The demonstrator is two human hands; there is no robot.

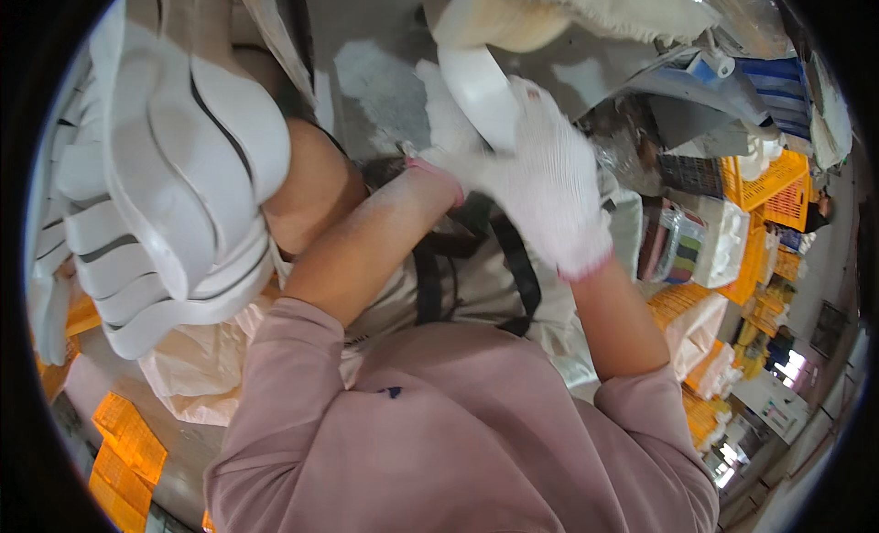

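While the white piece juts between them, the right hand grips its lower end; the left hand sits alongside, closure unclear.

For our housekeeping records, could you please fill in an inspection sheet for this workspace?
Surface: grey area beyond the hands, with a pale patch; whether worktop or floor, cannot tell.
Job's things: one white curved piece in hand; a stack of white curved pieces at left.
Clutter: clear plastic wrapping at right; pale sheeting below the stack.
Grippers: two hands in white knit gloves; right hand grips the piece, left hand is beside it, its grip unclear.
Cables: nothing seen.
Surroundings: orange crates at right and lower left, blue crate at upper right, fluffy cream material at top.
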